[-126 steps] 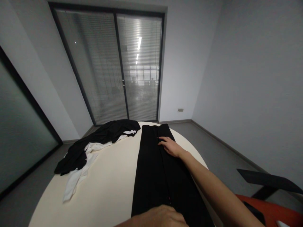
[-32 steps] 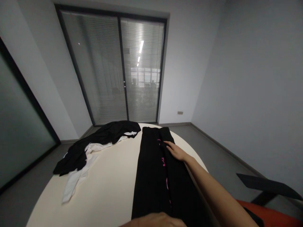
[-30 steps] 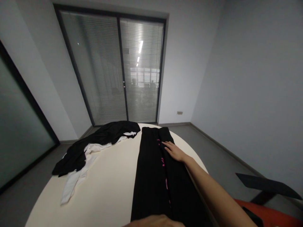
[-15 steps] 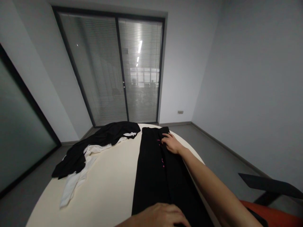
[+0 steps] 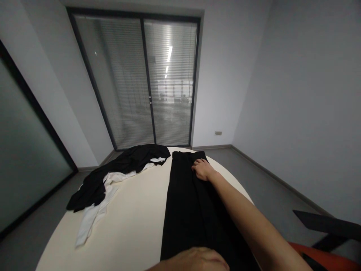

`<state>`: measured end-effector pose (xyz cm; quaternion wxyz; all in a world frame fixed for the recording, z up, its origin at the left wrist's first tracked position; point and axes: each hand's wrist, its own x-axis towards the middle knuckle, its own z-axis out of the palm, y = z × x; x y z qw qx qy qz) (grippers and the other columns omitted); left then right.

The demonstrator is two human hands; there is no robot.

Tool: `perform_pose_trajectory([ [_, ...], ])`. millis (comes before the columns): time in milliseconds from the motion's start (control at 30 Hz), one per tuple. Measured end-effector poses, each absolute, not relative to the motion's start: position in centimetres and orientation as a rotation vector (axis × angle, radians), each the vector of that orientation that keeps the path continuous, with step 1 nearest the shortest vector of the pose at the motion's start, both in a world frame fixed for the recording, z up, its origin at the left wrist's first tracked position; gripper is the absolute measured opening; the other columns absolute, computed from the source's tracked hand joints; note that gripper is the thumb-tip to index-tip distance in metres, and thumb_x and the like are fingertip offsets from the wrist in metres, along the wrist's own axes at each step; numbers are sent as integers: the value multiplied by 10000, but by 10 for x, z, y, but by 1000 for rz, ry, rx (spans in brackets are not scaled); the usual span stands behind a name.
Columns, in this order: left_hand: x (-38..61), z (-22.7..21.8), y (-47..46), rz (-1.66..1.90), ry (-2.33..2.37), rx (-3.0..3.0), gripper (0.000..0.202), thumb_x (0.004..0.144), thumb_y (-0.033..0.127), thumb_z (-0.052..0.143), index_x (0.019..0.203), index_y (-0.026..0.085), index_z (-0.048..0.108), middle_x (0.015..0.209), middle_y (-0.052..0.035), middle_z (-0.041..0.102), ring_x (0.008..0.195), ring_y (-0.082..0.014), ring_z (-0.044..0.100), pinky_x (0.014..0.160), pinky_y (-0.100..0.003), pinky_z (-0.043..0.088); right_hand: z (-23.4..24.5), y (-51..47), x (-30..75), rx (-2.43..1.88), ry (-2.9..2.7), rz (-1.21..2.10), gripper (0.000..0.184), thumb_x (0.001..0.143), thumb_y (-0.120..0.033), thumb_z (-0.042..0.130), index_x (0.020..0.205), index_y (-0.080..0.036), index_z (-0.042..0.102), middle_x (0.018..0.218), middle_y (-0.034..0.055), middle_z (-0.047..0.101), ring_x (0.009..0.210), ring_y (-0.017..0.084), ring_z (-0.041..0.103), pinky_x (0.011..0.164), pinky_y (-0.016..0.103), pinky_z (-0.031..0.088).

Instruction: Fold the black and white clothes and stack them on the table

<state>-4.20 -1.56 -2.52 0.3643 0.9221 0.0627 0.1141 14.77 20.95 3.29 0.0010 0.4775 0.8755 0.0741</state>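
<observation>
Black trousers [image 5: 182,203] lie lengthwise on the round cream table [image 5: 126,222], waistband at the far end, with a fold line running down their length. Near the waistband, my right hand [image 5: 201,169] rests on the right part of the trousers, its fingers bent and closed on the cloth. At the near end is my left hand [image 5: 199,259], cut off by the bottom of the view. Its fingers curl over the trousers; the fingertips are hidden. To the left lies a rumpled black garment [image 5: 124,165] with a white garment [image 5: 93,220] sticking out from beneath it.
A chair with a black armrest [image 5: 327,224] and red seat [image 5: 324,258] stands at the lower right. Beyond the table is a glazed partition with blinds [image 5: 172,113]. A frosted glass panel [image 5: 28,150] is on the left.
My right hand has shifted slightly left along the cloth, with its fingers closer together. The pink marks on the trousers are now covered by the fold. The view has turned a little left.
</observation>
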Motion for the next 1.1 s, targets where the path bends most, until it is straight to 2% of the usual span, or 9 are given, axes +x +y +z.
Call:
perform_pose_trajectory([
  [100,-44,-23,-16,314,177,2548,376,1049,372,430,1404,305,535,1446,-38,570,1394,-211,464,1230,-390,262,26,211,150,1777,2740,34,472,910,-313,542,1373,-223,575,1542,115,440,1365,327,432,1105,478,351],
  [167,-49,-18,-17,353,197,2680,394,1066,368,371,1438,331,495,1511,-20,509,1472,-245,344,1247,-479,189,19,211,156,1955,2720,-140,615,941,-402,521,1505,-181,418,1614,140,322,1385,312,430,1112,445,363],
  [300,-60,-2,-17,375,354,2769,472,1042,427,443,1507,355,403,1575,-24,425,1488,-287,305,1218,-523,251,6,209,178,2224,2667,-246,599,1014,-469,375,1488,-108,434,1531,169,454,1388,272,453,1146,387,343],
  [433,-72,9,-3,405,921,2710,681,948,464,588,1560,331,321,1657,-68,245,1504,-379,225,1195,-603,243,-3,203,200,2399,2511,-232,552,1008,-431,402,1472,-143,481,1438,173,561,1324,316,524,1108,453,383],
  [500,-80,8,12,457,1375,2596,587,973,374,531,1535,272,395,1634,-117,286,1475,-382,285,1173,-579,293,-7,199,208,2409,2493,-266,509,1000,-422,425,1435,-181,538,1370,138,629,1273,302,574,1083,438,413],
  [567,-90,4,29,501,1714,2469,509,991,314,474,1493,227,470,1539,-159,423,1374,-353,435,1111,-520,386,-9,194,213,2409,2509,-283,460,987,-398,458,1388,-213,589,1331,100,663,1245,278,600,1071,405,428],
  [700,-108,-8,56,528,1826,2412,437,965,204,493,1394,226,573,1226,-117,641,1128,-283,590,966,-427,478,-12,189,216,2469,2504,-313,425,950,-356,531,1340,-223,636,1264,86,698,1164,255,649,1009,356,473],
  [867,-114,-25,76,737,1680,2275,349,935,58,470,1191,190,669,1121,-77,662,1067,-193,634,985,-306,466,-15,190,211,2517,2509,-323,422,915,-296,599,1307,-153,660,1303,127,661,1166,243,643,1015,311,465],
  [1100,-121,-30,114,780,1747,2325,332,926,34,479,1159,166,676,1094,-87,660,1081,-206,634,992,-319,463,-21,202,200,2570,2488,-261,457,932,-266,563,1350,-91,618,1386,168,574,1232,246,591,1096,296,397],
])
